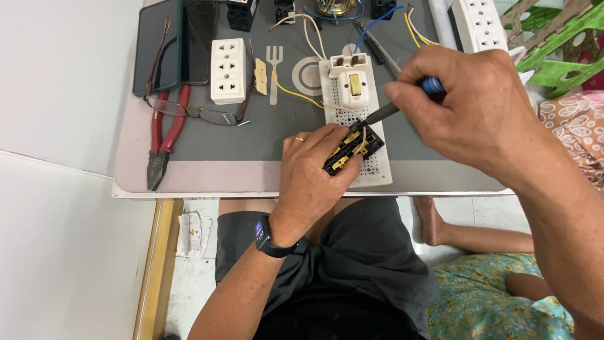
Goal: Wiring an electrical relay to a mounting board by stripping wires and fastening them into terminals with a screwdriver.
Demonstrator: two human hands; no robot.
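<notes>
**Tightening a terminal on the black socket insert**

Steadying the black socket insert [353,150] on the white perforated board [371,165], the left hand [313,182] pinches it between thumb and fingers. The right hand [469,107] is closed around a blue-handled screwdriver [402,101], tip set on a brass terminal beside a pale wire. The step looks like fastening that terminal; the next turn calls for firm downward pressure and a still insert. Red pliers [165,135] lie well apart.
</notes>
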